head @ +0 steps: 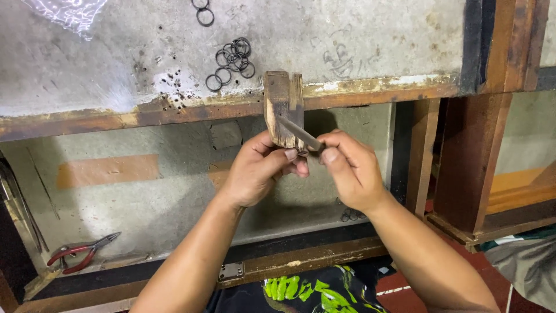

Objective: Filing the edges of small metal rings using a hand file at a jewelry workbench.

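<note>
Wooden workbench fills my view, its worn bench peg sticking out toward me. My right hand grips a flat metal file laid across the peg; my left hand pinches something small — hidden. I judge filing is underway; next needs steady strokes.

My arms are bare from the hands up past the elbows, with no sleeves, gloves, rings or watch on them. My left hand and right hand have short, plain nails. Below, I wear a black garment printed with bright green shapes.
</note>
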